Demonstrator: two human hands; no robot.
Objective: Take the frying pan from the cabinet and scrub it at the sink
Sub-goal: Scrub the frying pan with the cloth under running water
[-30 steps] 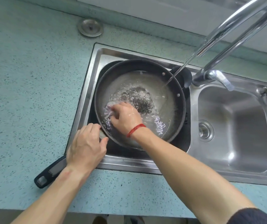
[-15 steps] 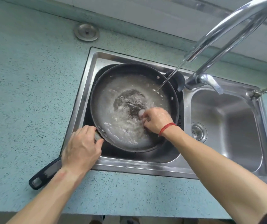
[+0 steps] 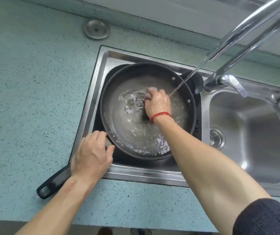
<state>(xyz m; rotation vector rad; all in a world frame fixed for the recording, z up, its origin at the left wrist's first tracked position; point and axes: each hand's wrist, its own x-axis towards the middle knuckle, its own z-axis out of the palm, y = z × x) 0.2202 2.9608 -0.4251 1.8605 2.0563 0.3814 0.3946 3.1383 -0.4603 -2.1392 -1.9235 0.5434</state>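
Scrubber mostly hidden under right hand (image 3: 157, 103) in frying pan (image 3: 127, 78).

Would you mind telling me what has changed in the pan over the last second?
The right hand has scrubbed from the pan's near-left side, across to the right, then up toward the far side, now near the water stream. The left hand still grips the handle, and the frying pan stays in the left sink basin under the running tap.
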